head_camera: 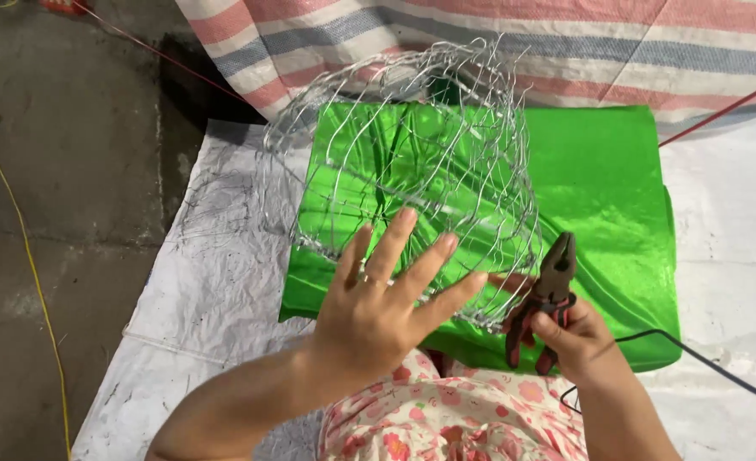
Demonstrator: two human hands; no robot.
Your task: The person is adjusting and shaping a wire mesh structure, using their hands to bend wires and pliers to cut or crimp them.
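A person's left hand (378, 294), fingers spread apart, presses flat against a silver wire mesh cage (412, 171) resting on a folded shiny green cloth (600, 179). The right hand (578, 341) is clamped on red-handled pliers (547, 294) at the cage's rim. White sheeting (216, 265) covers the concrete floor (54, 171); striped tarp (566, 43) behind.

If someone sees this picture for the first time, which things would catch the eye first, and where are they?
The eye goes first to the bright green shiny cloth in the middle, spread over a white sheet. On it stands a rounded wire mesh cage, with the left hand spread open against its near side. At lower right, the right hand holds red-and-black pliers at the mesh edge.
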